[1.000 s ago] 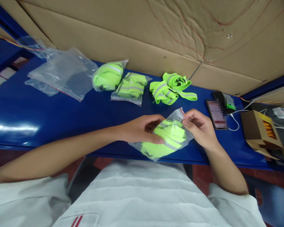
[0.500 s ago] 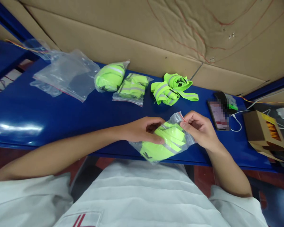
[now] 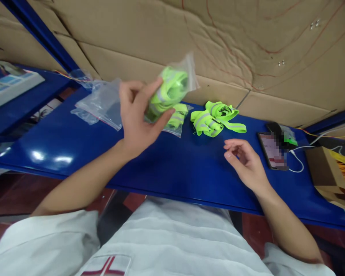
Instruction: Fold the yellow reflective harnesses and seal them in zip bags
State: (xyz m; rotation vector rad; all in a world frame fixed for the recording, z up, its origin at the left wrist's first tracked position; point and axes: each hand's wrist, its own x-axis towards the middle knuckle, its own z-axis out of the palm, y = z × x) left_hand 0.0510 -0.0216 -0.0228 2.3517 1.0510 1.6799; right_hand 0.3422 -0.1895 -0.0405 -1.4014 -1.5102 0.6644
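My left hand (image 3: 140, 115) grips a clear zip bag (image 3: 171, 86) packed with neon-green reflective strap, raised above the back of the blue table. Partly behind it lies another bagged strap (image 3: 178, 117). My right hand (image 3: 245, 163) hovers over the table with nothing in it, its fingers curled and thumb apart from them. Loose green straps with grey stripes (image 3: 209, 122) lie rolled up beyond my right hand, not touching it. Left of my left hand, flat clear plastic bags (image 3: 102, 103) are spread on the table.
On the right of the blue table (image 3: 189, 168) are a phone (image 3: 271, 149) with a white cable and an open cardboard box (image 3: 324, 168). A cardboard-covered wall (image 3: 161, 34) runs along the back edge. A white tray-like object (image 3: 20, 86) is at far left.
My left hand has lifted the filled bag from the front edge up and to the left. My right hand has let go of the bag and stays at the right.
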